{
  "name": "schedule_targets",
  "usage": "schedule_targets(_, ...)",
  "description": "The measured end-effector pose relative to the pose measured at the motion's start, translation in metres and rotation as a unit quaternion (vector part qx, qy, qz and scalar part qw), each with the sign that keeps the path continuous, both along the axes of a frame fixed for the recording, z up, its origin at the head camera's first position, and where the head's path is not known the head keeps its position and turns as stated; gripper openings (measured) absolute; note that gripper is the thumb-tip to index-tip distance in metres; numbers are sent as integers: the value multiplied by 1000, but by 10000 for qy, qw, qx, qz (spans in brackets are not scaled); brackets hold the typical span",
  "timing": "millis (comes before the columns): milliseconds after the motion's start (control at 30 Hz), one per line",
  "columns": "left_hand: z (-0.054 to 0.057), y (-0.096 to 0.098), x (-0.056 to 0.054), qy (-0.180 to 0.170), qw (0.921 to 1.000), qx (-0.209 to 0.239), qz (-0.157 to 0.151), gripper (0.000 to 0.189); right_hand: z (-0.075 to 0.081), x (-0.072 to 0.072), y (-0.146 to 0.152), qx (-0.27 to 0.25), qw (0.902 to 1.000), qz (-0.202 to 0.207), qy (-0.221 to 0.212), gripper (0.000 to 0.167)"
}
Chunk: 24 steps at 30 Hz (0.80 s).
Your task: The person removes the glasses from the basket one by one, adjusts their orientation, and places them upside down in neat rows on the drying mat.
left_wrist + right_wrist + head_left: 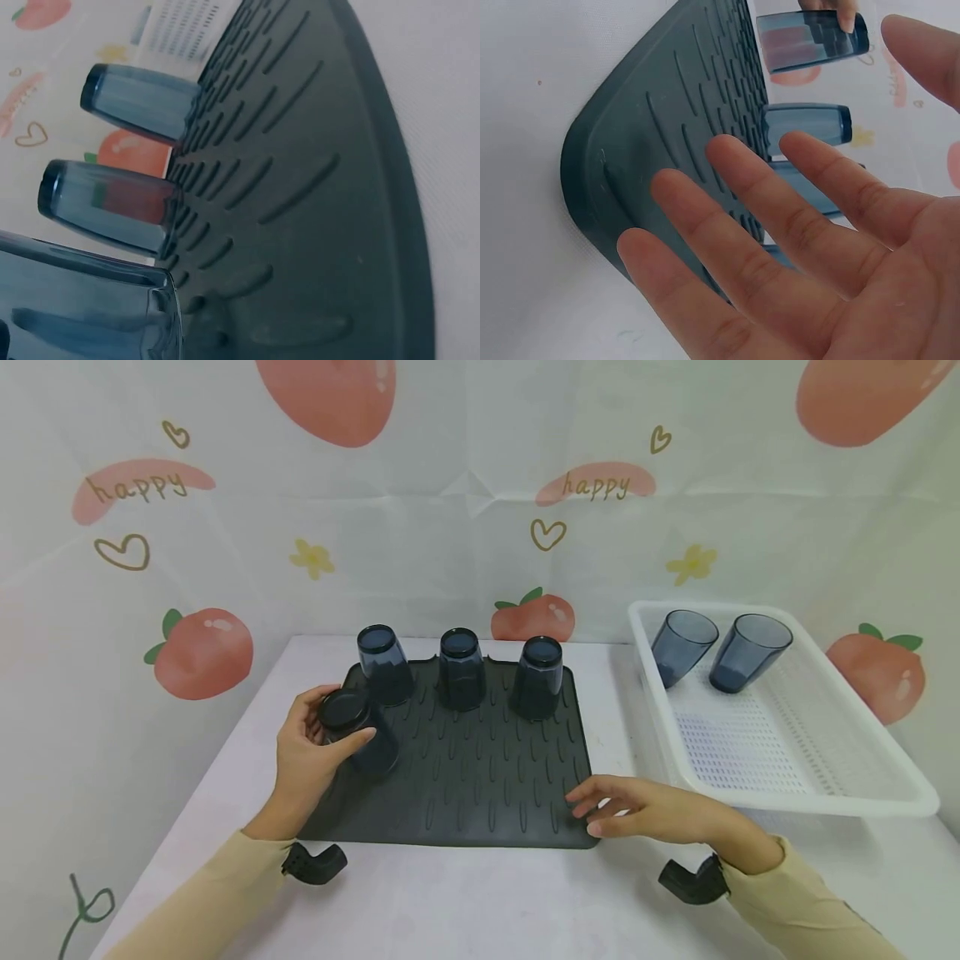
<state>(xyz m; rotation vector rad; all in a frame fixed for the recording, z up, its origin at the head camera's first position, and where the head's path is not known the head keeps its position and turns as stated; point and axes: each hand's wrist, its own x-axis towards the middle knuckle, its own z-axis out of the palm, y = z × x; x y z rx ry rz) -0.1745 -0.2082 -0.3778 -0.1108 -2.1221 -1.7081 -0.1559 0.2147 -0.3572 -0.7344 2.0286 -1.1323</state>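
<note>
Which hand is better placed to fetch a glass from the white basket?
Probably the right hand: it holds nothing and is nearer the white basket, while the left hand grips an upside-down glass.

White table point(465, 902), surface pale, left edge in view. Dark mat point(480, 814) lying flat on it, corners rounded, short raised ridges in rows, smooth border along edge. White basket point(817, 804) right of mat, near side farther back than mat's near edge, strip of table between them. Basket rectangular, rim rounded, bottom perforated; soft shadow beneath near rim.
</note>
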Motion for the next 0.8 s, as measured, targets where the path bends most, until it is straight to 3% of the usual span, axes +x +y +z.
schedule_targets(533,-5,-6,3,-171,9992,-368,-59,71,0,1,1,95,9999,-30,111,40)
schedule_targets(800,-5,-5,4,-228,9995,-233,-16,71,-3,2,1,194,9996,-50,187,41)
